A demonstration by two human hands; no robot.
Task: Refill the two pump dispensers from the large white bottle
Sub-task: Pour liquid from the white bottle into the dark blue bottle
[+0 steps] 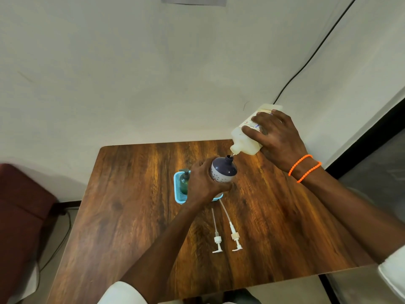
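Room: plain pale wall behind a dark wood-grain table (pixel 135 216) with rounded corners; a black cable (pixel 306 62) runs down the wall at the right.
Bottle: the large white bottle (pixel 245 137) is tipped over the table's far right corner, nozzle down and just above the dispenser's open neck; whether they touch cannot be told.
Right hand: the right hand (pixel 278 137) is wrapped over the bottle's body, fingers spread across the label; 2 orange bands (pixel 304 167) circle the wrist.
Left hand: the left hand (pixel 203 183) is curled around the lower half of the dispenser (pixel 223 170), holding it up off the table near the middle.
Dispenser shape: rounded, dark blue dome on top, white speckled belly, narrow neck.
Handling, bottle: translucent squarish plastic, likely soft enough to squeeze, probably heavy if full; best gripped around the wide middle, as now.
Handling, dispenser: smooth and round, so probably slippery if soap runs down it; a full-palm hold low on the belly looks safest.
Pumps: 2 white pumps (pixel 225 235) with long thin tubes lie side by side toward the near edge, light and bendy by the look.
Basket: a pale blue mesh basket (pixel 178 197) behind the left hand holds a green bottle (pixel 184 181) with its pump on.
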